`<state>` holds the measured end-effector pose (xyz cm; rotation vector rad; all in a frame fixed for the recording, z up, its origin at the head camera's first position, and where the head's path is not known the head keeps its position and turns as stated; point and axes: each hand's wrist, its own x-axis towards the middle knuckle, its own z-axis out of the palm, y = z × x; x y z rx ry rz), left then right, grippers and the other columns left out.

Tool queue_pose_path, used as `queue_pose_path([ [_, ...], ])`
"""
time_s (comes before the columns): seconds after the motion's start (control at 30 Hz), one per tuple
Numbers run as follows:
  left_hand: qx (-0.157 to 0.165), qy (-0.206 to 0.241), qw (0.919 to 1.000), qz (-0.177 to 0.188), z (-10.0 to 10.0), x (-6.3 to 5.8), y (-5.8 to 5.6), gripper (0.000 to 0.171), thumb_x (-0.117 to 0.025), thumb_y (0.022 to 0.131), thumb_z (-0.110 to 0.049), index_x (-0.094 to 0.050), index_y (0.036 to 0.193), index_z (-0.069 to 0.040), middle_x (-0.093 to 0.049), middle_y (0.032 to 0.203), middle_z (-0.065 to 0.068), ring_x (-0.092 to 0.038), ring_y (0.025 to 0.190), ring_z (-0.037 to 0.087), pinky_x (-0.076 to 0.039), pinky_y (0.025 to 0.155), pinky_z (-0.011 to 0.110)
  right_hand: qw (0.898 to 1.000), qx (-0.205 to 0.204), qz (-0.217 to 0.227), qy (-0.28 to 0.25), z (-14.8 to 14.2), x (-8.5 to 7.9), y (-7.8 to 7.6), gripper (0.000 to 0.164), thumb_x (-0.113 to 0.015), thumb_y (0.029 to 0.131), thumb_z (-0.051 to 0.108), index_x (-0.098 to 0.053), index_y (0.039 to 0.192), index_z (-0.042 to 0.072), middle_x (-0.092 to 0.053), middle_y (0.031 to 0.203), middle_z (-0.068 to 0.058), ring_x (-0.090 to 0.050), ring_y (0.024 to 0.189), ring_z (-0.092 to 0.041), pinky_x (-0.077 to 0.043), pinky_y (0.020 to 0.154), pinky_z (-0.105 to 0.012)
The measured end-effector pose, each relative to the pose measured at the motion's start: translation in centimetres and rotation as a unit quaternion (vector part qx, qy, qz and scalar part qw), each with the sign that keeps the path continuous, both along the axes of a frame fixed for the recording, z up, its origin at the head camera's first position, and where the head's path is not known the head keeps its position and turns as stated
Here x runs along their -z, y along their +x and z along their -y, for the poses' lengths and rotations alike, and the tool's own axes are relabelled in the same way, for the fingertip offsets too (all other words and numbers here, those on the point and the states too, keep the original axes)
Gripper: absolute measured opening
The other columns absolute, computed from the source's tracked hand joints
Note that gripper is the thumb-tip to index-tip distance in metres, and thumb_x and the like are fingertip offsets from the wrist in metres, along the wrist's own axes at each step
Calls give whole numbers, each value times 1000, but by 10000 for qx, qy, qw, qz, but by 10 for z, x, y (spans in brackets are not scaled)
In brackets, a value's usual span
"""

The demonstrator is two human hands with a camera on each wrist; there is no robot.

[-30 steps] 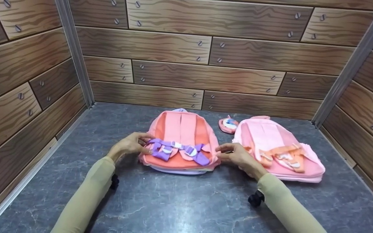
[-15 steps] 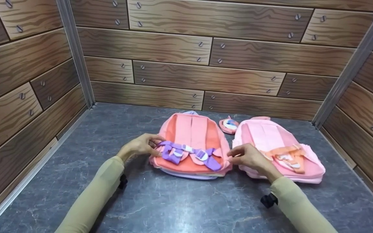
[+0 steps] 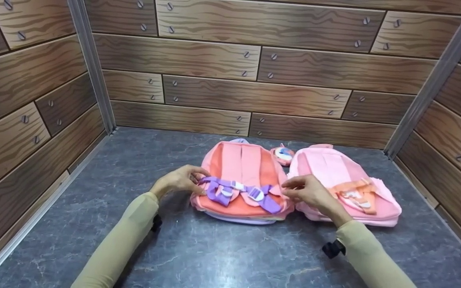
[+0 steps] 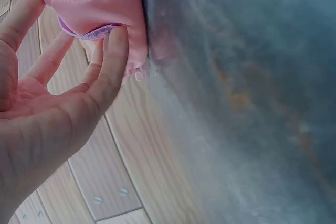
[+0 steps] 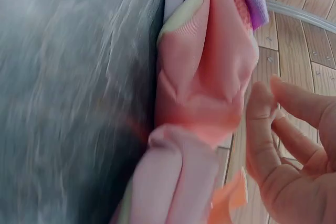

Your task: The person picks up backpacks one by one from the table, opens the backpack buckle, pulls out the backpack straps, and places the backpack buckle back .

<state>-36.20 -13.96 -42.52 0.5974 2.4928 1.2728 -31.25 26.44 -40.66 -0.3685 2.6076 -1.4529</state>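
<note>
A coral backpack (image 3: 250, 162) lies with its back panel and purple straps (image 3: 218, 192) facing up. Beside its left edge, my left hand (image 3: 180, 179) touches the fabric; in the left wrist view the fingertips (image 4: 118, 40) rest against the pink side near a purple edge. My right hand (image 3: 312, 196) hovers at the backpack's right edge, its fingers loosely bent. In the right wrist view a gap shows between those fingers (image 5: 260, 129) and the coral side. A light pink backpack (image 3: 322, 160) with orange straps (image 3: 358, 192) lies directly to the right, partly behind my right hand.
A small round pink pouch (image 3: 282, 155) sits behind, between the two backpacks. The dark grey marbled table (image 3: 154, 248) carries everything. Wood-patterned walls (image 3: 206, 92) enclose the back and both sides.
The coral backpack has slid right, toward the light pink one, and now lies close against it. Both hands have moved right along with it. The light pink backpack has stayed put.
</note>
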Motion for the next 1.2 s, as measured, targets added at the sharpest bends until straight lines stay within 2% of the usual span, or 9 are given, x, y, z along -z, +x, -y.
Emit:
queue_pose_path([
  [0.17, -197, 200, 9981, -549, -10, -9, -2, 45, -87, 89, -18, -73, 127, 2, -69, 110, 12, -61, 99, 24, -51, 85, 33, 9994, -136, -215, -218, 19, 4, -8, 34, -76, 97, 9, -71, 125, -10, -75, 113, -17, -64, 93, -12, -54, 77, -21],
  [0.3, -339, 325, 9943, -954, -27, -13, -3, 37, -85, 89, -14, -76, 120, 4, -74, 104, 12, -65, 94, 23, -54, 84, 34, 9983, -249, -365, -385, 38, 10, -17, 31, -78, 96, 10, -73, 121, -8, -76, 114, -15, -63, 91, -9, -52, 75, -20],
  [0.37, -273, 339, 9930, -1102, -37, -14, -3, 32, -84, 90, -9, -76, 117, 5, -76, 103, 14, -68, 94, 22, -57, 86, 35, 9973, -403, -443, -429, 48, 14, -21, 30, -77, 95, 8, -74, 120, -9, -76, 111, -16, -64, 88, -8, -53, 74, -20],
  [0.47, -86, 336, 9925, -1169, -52, -13, -3, 29, -82, 90, -4, -76, 116, 6, -77, 107, 18, -70, 95, 23, -57, 90, 36, 9956, -642, -583, -356, 63, 20, -28, 29, -77, 94, 5, -73, 118, -11, -76, 105, -15, -63, 83, -8, -52, 71, -21],
  [0.53, 82, 344, 9928, -1147, -60, -12, -3, 29, -81, 90, -2, -75, 117, 7, -76, 109, 21, -72, 97, 25, -58, 91, 38, 9958, -680, -511, -346, 71, 23, -31, 30, -78, 93, 6, -74, 118, -10, -76, 102, -12, -62, 83, -9, -51, 71, -21],
  [0.63, 227, 316, 9931, -1104, -70, -9, -4, 30, -80, 88, 1, -75, 117, 8, -76, 109, 22, -73, 98, 28, -59, 90, 37, 9971, -583, -315, -374, 81, 27, -35, 30, -79, 92, 7, -74, 118, -8, -75, 101, -7, -60, 84, -11, -48, 70, -21],
  [0.73, 254, 281, 9932, -1100, -77, -7, -5, 28, -78, 86, 6, -75, 114, 9, -77, 106, 21, -74, 95, 27, -60, 87, 33, 9973, -534, -187, -458, 87, 29, -36, 31, -80, 91, 6, -74, 119, -7, -75, 104, -8, -58, 85, -12, -46, 69, -21],
  [0.97, 325, -42, 9927, -1162, -88, -2, -9, 25, -82, 83, 7, -78, 107, 6, -77, 95, 15, -63, 80, 11, -53, 72, 21, 9974, -627, -142, -340, 92, 30, -42, 34, -78, 91, 1, -72, 122, -11, -76, 112, -18, -64, 91, -10, -51, 77, -19],
  [1.2, 648, -40, 9868, -1486, -88, 2, -16, 23, -80, 83, 9, -78, 106, 6, -78, 95, 14, -67, 83, 12, -55, 77, 23, 9976, -644, -203, -150, 95, 32, -47, 32, -79, 89, -1, -73, 119, -10, -76, 112, -20, -65, 94, -13, -52, 81, -20],
])
